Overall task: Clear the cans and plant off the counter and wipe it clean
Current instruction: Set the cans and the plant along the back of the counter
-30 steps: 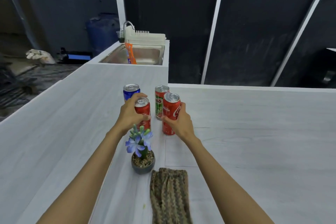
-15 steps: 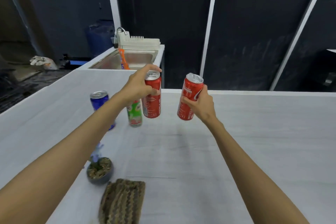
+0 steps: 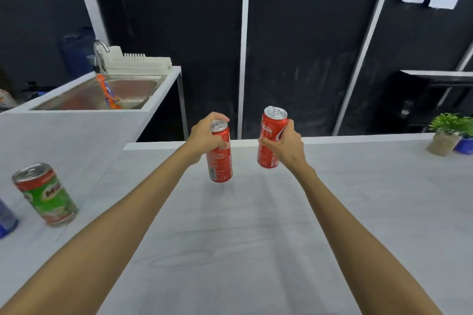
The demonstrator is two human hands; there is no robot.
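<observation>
My left hand grips a red can near its top and holds it in the air above the white counter. My right hand holds a second red cola can, tilted slightly, also lifted. A green and red can stands on the counter at the left. The edge of a blue can shows at the far left border. The flower pot and the cloth are out of view.
A steel sink with a tap, a white dish rack and an orange bottle lies at the back left. Two small potted plants stand at the counter's far right edge. Dark wall panels lie behind.
Both hands lifted a red can each off the counter and carried them to the right. The view swung right, so the flower pot and cloth left the frame.
</observation>
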